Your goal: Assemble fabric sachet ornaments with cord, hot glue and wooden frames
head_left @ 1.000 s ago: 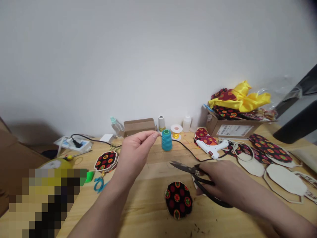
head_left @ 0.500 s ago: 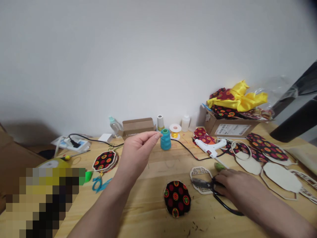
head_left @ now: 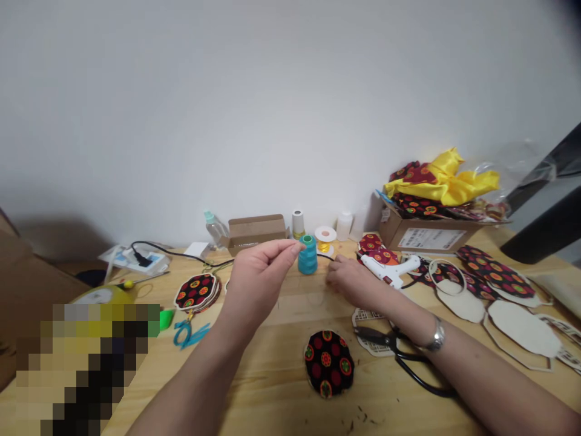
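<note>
My left hand (head_left: 267, 272) is raised over the table's middle, thumb and forefinger pinched together; what they hold, if anything, is too fine to make out. Just beyond its fingertips stands a cone of teal thread (head_left: 307, 255). My right hand (head_left: 347, 278) is to the right of the cone, fingers curled, its grip hidden. Under my right forearm lie black-handled scissors (head_left: 381, 339), their blades over a pale wooden lattice piece (head_left: 367, 315). A round patterned fabric piece (head_left: 327, 364) lies nearer to me.
A white glue gun (head_left: 390, 270) lies right of my right hand. Behind it stands a carton (head_left: 426, 235) heaped with fabric. Patterned pieces (head_left: 197, 292) are stacked at left. An opened small box (head_left: 256, 230), bottles and spools line the wall.
My right hand has left the scissors and moved up and left, near the teal cone. The scissors now lie on the table. My left hand keeps its pinch, with the whole view shifted slightly.
</note>
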Action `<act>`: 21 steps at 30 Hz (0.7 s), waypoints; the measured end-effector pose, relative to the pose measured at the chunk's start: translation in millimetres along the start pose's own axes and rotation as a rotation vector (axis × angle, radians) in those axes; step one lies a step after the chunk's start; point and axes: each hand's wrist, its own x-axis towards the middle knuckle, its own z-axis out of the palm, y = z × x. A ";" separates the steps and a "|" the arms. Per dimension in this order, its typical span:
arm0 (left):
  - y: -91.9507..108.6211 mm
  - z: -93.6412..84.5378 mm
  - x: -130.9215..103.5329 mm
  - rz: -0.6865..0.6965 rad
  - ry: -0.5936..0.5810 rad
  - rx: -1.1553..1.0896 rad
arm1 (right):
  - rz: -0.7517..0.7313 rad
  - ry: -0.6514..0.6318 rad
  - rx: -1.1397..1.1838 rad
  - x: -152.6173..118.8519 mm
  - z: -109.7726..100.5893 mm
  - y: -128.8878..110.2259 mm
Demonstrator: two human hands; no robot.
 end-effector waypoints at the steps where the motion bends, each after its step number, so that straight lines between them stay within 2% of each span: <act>1: -0.2 -0.2 0.2 0.002 -0.001 0.002 | -0.003 -0.001 -0.005 0.3 0.6 -1.8; 11: -0.8 4.7 -0.4 0.003 -0.008 -0.019 | -0.008 0.014 0.120 -1.9 1.3 2.1; 16: -0.9 8.7 0.5 -0.017 -0.031 -0.015 | -0.023 0.089 0.266 -10.4 -29.9 0.9; 21: -5.0 13.0 1.5 -0.060 -0.050 -0.104 | -0.112 0.243 0.427 -14.5 -64.7 -6.5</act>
